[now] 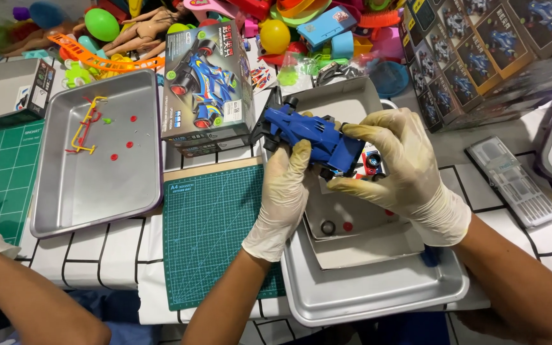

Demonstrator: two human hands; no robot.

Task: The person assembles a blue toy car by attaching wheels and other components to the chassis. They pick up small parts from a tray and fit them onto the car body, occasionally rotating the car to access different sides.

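head view: both gloved hands, left (pixel 283 191) and right (pixel 404 167), around half-hidden blue toy car (pixel 314 137)

Green cutting mat (pixel 209 230), steel tray (pixel 65 191) with red bits, boxed toy car (pixel 207 86), heaped toys (pixel 276 25).

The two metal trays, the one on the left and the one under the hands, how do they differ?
The left tray lies open, holding only a yellow and red parts frame and red bits. The near tray is mostly covered by an open cardboard box, beneath the gloved hands holding a blue toy car. Both are shallow, silver and rectangular.
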